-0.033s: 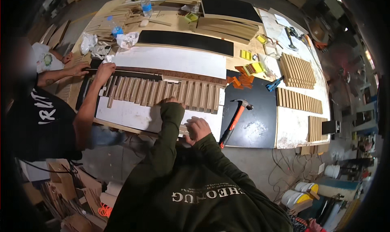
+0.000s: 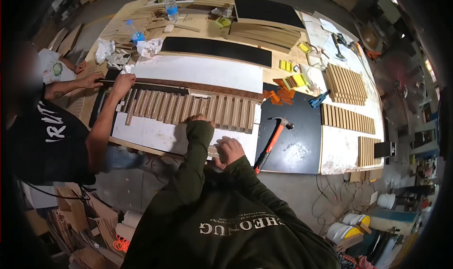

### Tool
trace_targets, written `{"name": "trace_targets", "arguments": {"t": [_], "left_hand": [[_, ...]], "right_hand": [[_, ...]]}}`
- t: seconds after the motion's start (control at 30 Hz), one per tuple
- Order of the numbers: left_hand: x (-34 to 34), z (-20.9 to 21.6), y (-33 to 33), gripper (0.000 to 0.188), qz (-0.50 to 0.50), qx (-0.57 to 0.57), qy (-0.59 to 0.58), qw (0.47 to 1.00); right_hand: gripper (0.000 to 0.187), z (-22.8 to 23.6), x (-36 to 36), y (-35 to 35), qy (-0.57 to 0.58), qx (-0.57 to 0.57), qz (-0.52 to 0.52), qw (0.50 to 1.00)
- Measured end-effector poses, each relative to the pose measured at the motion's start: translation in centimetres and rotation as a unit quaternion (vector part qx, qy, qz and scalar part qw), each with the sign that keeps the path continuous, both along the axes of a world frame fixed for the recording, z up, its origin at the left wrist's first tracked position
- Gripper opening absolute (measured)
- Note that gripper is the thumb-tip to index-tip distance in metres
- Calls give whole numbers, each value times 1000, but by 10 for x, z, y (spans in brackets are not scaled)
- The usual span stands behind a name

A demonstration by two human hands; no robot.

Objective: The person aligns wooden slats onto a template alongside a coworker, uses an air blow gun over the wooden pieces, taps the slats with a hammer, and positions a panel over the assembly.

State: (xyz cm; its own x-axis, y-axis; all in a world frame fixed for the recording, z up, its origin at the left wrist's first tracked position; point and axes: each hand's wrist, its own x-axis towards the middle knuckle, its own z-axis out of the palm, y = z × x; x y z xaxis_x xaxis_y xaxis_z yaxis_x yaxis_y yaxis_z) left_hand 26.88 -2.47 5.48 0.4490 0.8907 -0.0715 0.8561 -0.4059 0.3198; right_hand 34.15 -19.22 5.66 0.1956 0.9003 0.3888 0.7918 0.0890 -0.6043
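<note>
A row of grooved wooden slats (image 2: 163,107) lies side by side on a white board (image 2: 151,136). My left hand (image 2: 202,119) is curled against the near ends of the slats at mid-row; its fingertips and what they grip are hidden. Closer to me, my right hand (image 2: 230,151) rests low on the board's near part, its thumb and fingers bent around short pale wooden pieces (image 2: 213,152). Along the row's far side runs a dark brown strip (image 2: 198,89). A co-worker at the left has a hand (image 2: 124,84) on the strip's left end.
A claw hammer (image 2: 270,144) with an orange-and-black handle lies right of the board on a dark panel (image 2: 295,146). Farther right are stacks of slats (image 2: 347,82). Orange pieces (image 2: 281,96), a blue tool (image 2: 320,99), a black-topped board (image 2: 214,50) and water bottles (image 2: 171,7) occupy the table.
</note>
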Motion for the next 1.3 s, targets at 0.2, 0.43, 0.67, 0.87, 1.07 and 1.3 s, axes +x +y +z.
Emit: {"name": "trace_targets", "arguments": {"t": [0.2,0.43,0.67,0.87,1.07,1.3], "left_hand": [[-8,4,-8,45,42,-51,66,996],[-10,-1,-32,31,54,36,-100,993],[30,-1,-36,30,113,21,-32,993],[29,7,-35,26,93,16,51,994],[24,10,-53,26,95,40,-88,991],[46,2,-58,27,81,6,-76,994]], "right_hand": [[47,-6,8,-3,18,-16,23,999],[50,-13,32,-6,48,-24,98,994],[55,-12,40,-9,34,-71,148,986],[59,-14,44,-9,41,-83,173,981],[68,6,61,-17,99,-128,171,972],[55,35,106,-45,191,-174,101,961]]}}
